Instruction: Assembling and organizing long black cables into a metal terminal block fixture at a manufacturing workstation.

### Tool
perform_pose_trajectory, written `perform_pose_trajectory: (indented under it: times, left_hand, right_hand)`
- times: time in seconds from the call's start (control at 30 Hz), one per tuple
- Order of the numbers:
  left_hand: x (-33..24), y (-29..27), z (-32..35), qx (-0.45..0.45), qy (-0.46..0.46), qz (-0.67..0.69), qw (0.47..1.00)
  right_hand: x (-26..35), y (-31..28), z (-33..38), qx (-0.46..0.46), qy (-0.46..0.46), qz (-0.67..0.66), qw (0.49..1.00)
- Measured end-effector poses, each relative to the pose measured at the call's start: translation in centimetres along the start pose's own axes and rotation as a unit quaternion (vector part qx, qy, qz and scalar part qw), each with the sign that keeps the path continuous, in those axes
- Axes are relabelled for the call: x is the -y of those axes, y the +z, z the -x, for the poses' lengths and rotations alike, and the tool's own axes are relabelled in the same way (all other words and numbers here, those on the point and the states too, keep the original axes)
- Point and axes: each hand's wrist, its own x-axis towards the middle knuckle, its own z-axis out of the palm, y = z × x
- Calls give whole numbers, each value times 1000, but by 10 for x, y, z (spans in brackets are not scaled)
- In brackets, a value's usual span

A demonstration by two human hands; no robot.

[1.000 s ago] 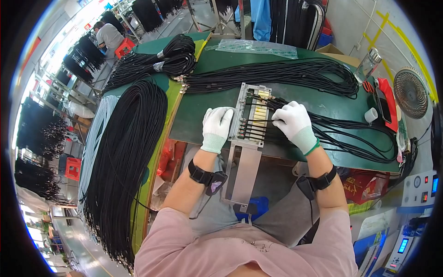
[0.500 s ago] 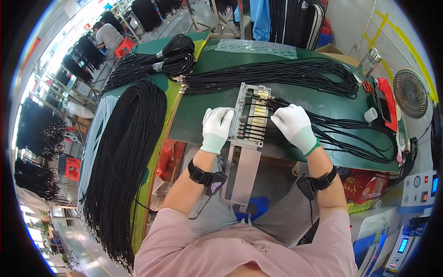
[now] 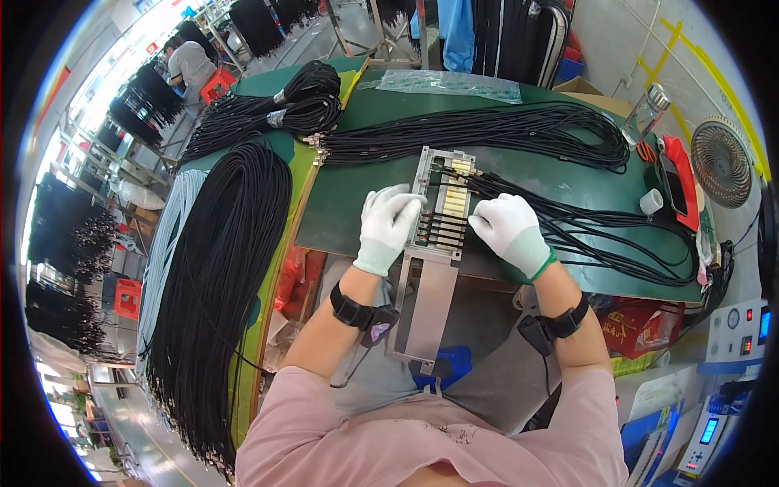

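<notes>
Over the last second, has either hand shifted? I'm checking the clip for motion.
Hardly. The right hand edged slightly left along the cables toward the metal fixture. The left hand stayed resting on the fixture's left edge. Nothing was picked up or released.

A small round fan (image 3: 720,162) stands at the far right of the green counter (image 3: 349,211). Near it lie red-handled scissors (image 3: 677,174), a white cup (image 3: 651,201) and a clear bottle (image 3: 647,114). A clear plastic bag (image 3: 450,84) lies at the far edge. A red stool (image 3: 219,84) stands beyond.
</notes>
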Motion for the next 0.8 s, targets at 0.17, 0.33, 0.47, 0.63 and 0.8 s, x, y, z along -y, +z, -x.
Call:
perform_pose_trajectory:
  times: [0.17,0.33,0.47,0.63,0.8]
  left_hand:
    - [-13,11,8,31,128,-116,984]
    - [-23,9,-4,83,134,-178,971]
    - [-15,14,-2,58,143,-120,981]
    - [-16,7,-6,-27,97,-51,994]
    - [-15,8,-7,-54,107,12,993]
  right_hand:
    - [-3,4,-2,-28,20,13,999]
    - [-34,7,-13,-104,34,78,991]
    - [-42,14,-19,-100,56,116,987]
    - [-26,-3,-17,-148,2,28,989]
    - [6,1,-14,-145,-89,-27,985]
